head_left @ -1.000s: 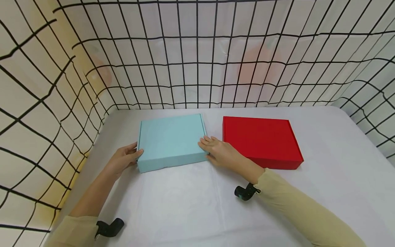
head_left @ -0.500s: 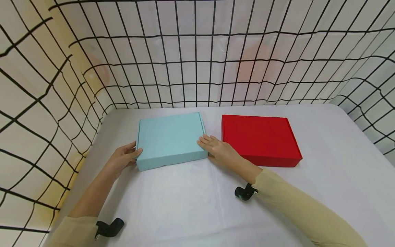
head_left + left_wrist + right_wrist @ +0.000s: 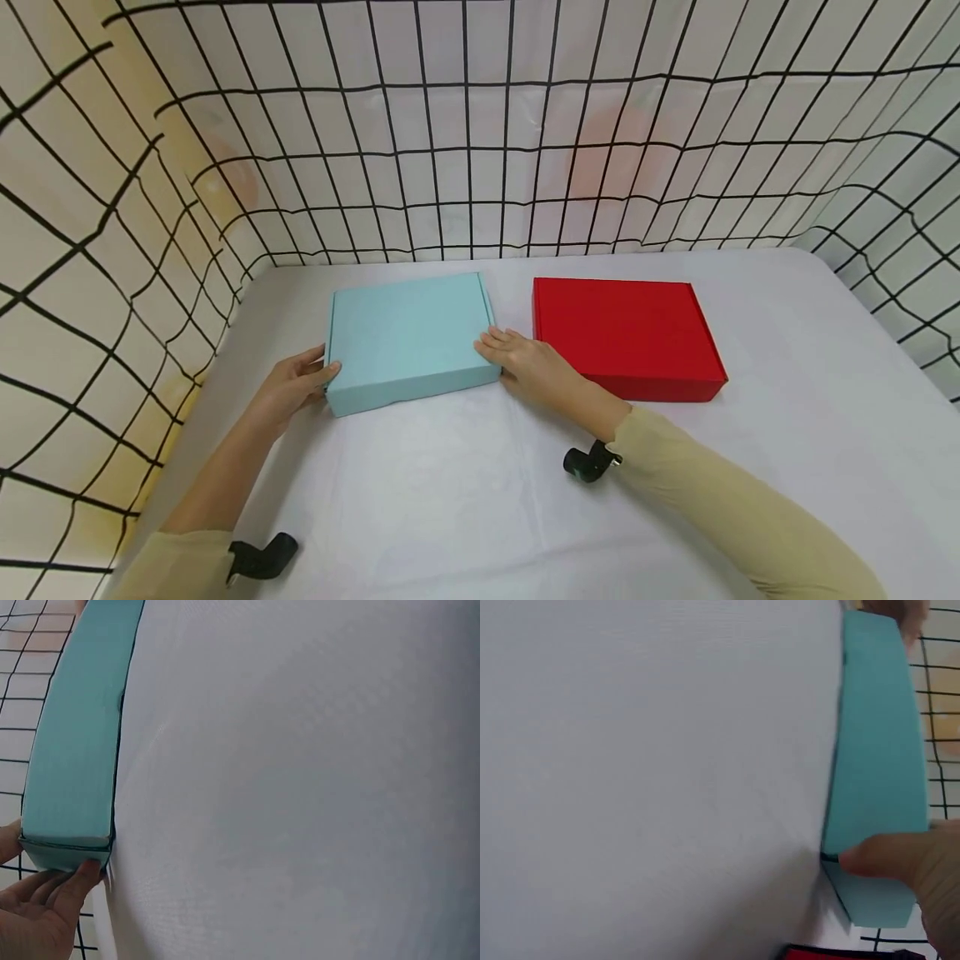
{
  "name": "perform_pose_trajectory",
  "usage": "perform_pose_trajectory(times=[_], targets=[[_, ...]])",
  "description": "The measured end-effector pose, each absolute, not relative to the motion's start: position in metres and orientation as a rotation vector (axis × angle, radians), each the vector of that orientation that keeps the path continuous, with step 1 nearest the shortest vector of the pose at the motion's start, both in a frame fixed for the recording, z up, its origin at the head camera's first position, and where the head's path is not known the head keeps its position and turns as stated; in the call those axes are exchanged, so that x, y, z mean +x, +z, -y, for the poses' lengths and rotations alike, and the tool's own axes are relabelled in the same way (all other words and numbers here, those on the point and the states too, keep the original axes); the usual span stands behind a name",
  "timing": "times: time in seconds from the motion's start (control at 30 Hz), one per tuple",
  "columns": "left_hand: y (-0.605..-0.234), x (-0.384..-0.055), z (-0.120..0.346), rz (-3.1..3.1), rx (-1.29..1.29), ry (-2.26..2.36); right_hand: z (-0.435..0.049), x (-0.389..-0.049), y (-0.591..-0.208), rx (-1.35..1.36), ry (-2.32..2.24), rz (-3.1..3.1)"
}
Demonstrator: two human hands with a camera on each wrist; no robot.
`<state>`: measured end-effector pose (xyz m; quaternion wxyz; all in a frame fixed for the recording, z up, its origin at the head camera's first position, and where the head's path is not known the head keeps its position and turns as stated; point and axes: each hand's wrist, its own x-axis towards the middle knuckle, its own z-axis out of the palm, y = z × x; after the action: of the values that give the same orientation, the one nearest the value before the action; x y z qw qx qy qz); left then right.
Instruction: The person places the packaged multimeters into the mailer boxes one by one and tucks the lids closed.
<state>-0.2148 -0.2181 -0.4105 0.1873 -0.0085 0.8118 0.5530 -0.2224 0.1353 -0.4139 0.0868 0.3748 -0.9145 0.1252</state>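
A light blue cardboard box lies closed on the white table, slightly tilted in the head view. My left hand grips its left end, thumb over the top edge and fingers against the end face; in the left wrist view these fingertips touch the end's lower part. At the opposite end my right hand holds the front right corner. Its fingers lie across the lid edge, while the thumb presses the front face near the corner. A red cardboard box lies closed to the right, partly behind my right wrist.
White cloth covers the table. A black wire grid stands along the back and both sides, with pale sheeting behind it. Each wrist carries a small black camera, close above the cloth.
The whole head view has shifted slightly, so both boxes appear a little farther left. Both hands keep their places on the light blue box, which has not visibly moved on the table.
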Motion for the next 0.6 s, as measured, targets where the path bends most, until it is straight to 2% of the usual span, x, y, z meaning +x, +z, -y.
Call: perform_pose_trajectory(times=[0.33,0.6], targets=[[-0.410,-0.214,0.218,-2.277,-0.047,1.544,-0.133,-0.226,-0.415,1.066,0.456,2.824],[-0.410,-0.214,0.216,-2.290,-0.042,1.548,-0.121,-0.221,-0.412,0.720,1.097,2.834]])
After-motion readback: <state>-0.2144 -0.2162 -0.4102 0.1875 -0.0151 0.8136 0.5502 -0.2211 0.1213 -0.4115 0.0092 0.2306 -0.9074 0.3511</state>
